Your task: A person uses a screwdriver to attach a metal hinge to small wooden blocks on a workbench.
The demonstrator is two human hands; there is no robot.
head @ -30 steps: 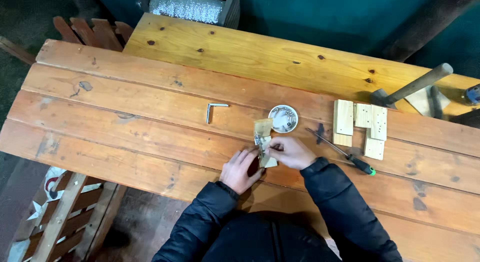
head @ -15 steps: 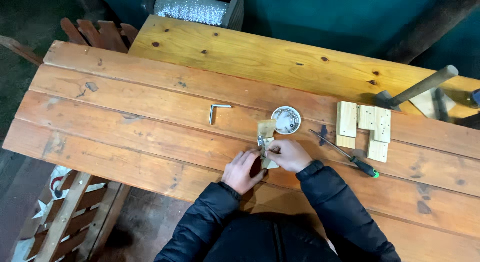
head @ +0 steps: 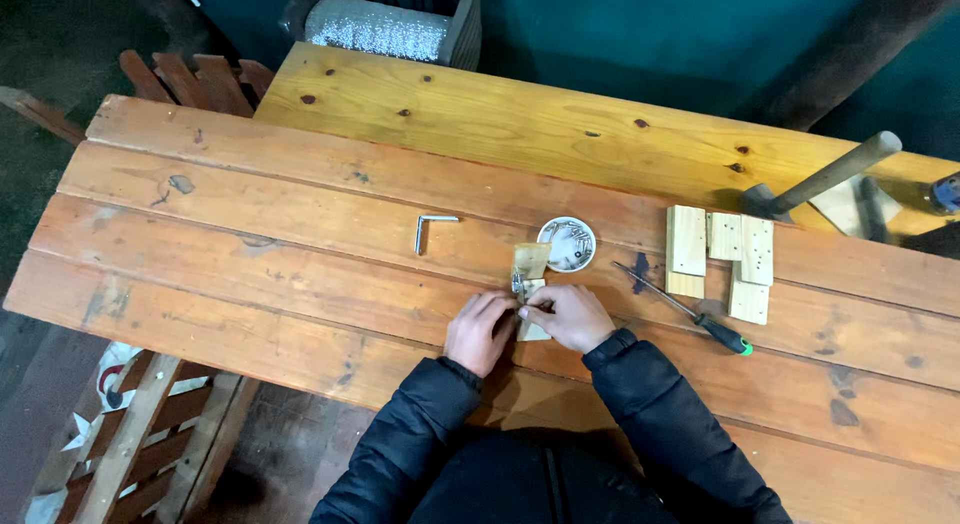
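So we've got the reddish plank counter (head: 250,284) in front of us. The small pale wooden block (head: 529,274) sits between both hands, with the round white dish of screws (head: 567,245) just behind it. The bent metal hex key (head: 430,229) lies off to the left; the green-handled screwdriver (head: 690,310) and cluster of pale wooden pieces (head: 722,250) to the right, with the wooden-handled hammer (head: 825,179) behind those.
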